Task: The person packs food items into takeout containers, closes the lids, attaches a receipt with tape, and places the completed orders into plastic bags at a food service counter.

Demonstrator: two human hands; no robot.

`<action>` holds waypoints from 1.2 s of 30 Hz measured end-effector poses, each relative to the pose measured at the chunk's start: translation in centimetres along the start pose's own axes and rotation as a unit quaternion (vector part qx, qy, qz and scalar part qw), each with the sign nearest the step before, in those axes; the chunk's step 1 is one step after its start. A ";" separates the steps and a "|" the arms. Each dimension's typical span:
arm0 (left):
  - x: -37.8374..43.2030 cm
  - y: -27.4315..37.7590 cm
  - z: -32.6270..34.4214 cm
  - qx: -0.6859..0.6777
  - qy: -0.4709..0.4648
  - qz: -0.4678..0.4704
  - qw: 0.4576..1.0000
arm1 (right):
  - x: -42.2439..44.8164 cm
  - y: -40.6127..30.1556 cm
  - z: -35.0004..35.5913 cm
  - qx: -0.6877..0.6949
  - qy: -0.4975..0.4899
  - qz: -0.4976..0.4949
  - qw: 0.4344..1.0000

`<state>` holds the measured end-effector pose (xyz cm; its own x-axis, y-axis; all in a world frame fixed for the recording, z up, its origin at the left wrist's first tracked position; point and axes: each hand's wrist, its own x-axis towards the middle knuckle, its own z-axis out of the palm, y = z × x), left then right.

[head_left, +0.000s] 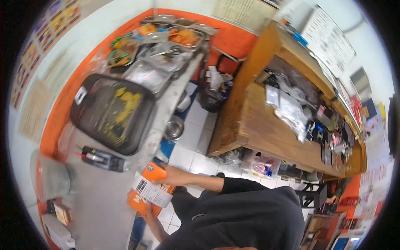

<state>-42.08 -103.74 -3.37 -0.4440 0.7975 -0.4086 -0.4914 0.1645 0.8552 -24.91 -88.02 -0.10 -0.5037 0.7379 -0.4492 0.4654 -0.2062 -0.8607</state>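
An orange cardboard box (136,204) with white lettering is held between my two hands at the counter's edge. Across it lies a white paper slip (153,191) bearing print and a barcode-like block. My right hand (171,175) grips the upper end, its fingers over the orange face. Lower down, my left hand (148,211) grasps the side nearer the bottom of the view, partly hidden by the box. Beneath and beyond is the grey countertop (100,200). Close to the box, on the counter, rests a black holder (103,160) with a pen-like item on it.
A dark plastic tub (93,125) with yellow food bits stands on the counter. Behind it are metal trays (148,76) and orange food (184,37). A whitish bucket (53,178) is by the wall. Below sits a metal bowl (173,128); a wooden desk (259,128) stands opposite.
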 end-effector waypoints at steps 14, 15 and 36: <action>-0.4 -22.6 49.5 0.357 -0.559 -0.072 0.745 | -25.8 31.9 -32.5 0.382 0.460 -0.006 0.801; 0.1 -24.0 51.8 0.342 -0.571 -0.090 0.740 | -26.3 33.7 -34.6 0.427 0.447 0.005 0.786; -23.2 -37.0 67.8 0.230 -0.659 0.174 0.695 | -36.6 52.0 -65.0 -0.262 0.365 0.039 0.892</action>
<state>37.23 -89.01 -3.90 0.7446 0.6246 0.2353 -0.1000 -0.2442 0.9646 65.02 -84.04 -12.84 0.0651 0.9960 -0.0617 0.8515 -0.0877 -0.5170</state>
